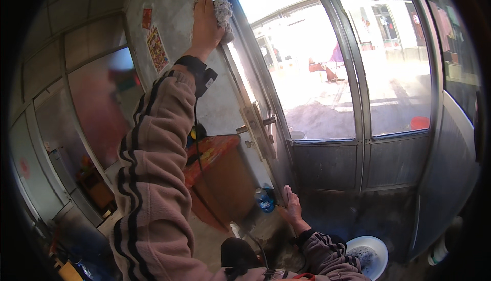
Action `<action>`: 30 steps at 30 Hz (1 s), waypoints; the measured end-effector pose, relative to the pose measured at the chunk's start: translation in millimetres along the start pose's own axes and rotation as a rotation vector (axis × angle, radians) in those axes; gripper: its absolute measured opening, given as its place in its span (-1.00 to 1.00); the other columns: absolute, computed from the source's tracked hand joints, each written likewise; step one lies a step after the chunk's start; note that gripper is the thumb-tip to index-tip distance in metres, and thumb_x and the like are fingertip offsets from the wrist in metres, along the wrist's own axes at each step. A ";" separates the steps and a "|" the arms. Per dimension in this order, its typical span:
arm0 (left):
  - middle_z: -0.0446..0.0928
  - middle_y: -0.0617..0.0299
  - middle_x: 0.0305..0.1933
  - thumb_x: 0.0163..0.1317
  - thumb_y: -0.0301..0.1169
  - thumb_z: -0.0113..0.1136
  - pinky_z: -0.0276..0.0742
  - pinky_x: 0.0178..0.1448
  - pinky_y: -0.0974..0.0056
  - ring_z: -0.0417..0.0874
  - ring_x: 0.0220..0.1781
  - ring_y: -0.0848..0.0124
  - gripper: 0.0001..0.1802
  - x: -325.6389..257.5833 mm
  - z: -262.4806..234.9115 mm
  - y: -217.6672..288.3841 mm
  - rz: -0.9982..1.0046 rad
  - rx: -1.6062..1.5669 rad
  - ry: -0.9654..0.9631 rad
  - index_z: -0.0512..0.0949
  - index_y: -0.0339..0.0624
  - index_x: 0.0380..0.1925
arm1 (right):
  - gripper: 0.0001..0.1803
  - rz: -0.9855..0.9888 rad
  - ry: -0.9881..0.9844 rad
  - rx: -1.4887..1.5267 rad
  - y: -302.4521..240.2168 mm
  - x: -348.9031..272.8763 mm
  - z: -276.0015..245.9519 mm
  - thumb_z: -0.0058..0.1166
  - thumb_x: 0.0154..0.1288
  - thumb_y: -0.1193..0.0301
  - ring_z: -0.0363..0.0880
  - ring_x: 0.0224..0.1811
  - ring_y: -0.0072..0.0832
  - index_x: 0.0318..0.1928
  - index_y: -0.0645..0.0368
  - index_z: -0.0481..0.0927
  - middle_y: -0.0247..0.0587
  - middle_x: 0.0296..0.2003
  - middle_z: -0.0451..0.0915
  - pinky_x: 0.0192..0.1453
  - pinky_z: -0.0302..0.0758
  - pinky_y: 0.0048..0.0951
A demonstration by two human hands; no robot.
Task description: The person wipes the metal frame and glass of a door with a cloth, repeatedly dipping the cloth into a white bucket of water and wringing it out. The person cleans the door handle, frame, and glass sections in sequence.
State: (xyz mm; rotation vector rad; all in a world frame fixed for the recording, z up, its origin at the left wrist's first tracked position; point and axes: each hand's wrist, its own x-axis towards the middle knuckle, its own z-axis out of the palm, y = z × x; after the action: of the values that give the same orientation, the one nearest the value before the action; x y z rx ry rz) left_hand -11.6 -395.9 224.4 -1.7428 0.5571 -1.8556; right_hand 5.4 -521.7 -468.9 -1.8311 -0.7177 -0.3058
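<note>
My left hand (pixel 205 29) is raised high and closed round a crumpled grey-white rag (pixel 223 14). The rag presses against the upper part of the metal edge of an open glazed door (pixel 241 71). Lower down, that door carries a lever handle with a lock plate (pixel 263 132). Near the door's bottom part is my right hand (pixel 293 209), its fingers stretched upward and lying by the door's edge; whether they touch it I cannot tell. Both sleeves are brownish with dark stripes, and a black band with a small box circles my left wrist.
A white basin (pixel 381 258) with dark-specked water stands on the floor at lower right. Beside the door are a bottle of blue liquid (pixel 264 200) and a reddish-brown cabinet (pixel 227 178). Metal-framed glass panels (pixel 358 143) face a sunlit yard. A bottle (pixel 441 253) stands far right.
</note>
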 end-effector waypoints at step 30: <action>0.49 -0.07 0.52 0.37 -0.43 0.51 0.39 0.68 0.01 0.49 0.60 0.00 -0.26 -157.0 -76.2 78.6 -0.167 -0.511 0.062 0.46 -0.27 0.52 | 0.05 -0.055 0.048 0.066 18.1 6.2 9.4 0.37 0.19 0.48 0.52 0.41 0.16 0.72 0.13 0.27 0.08 0.39 0.56 0.51 0.50 0.03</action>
State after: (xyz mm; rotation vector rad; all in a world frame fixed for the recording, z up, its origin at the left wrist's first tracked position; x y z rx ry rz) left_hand -75.3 -362.5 47.1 -2.1101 1.0078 -2.0090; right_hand 20.0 -515.1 -482.9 -1.7380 -0.7367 -0.3568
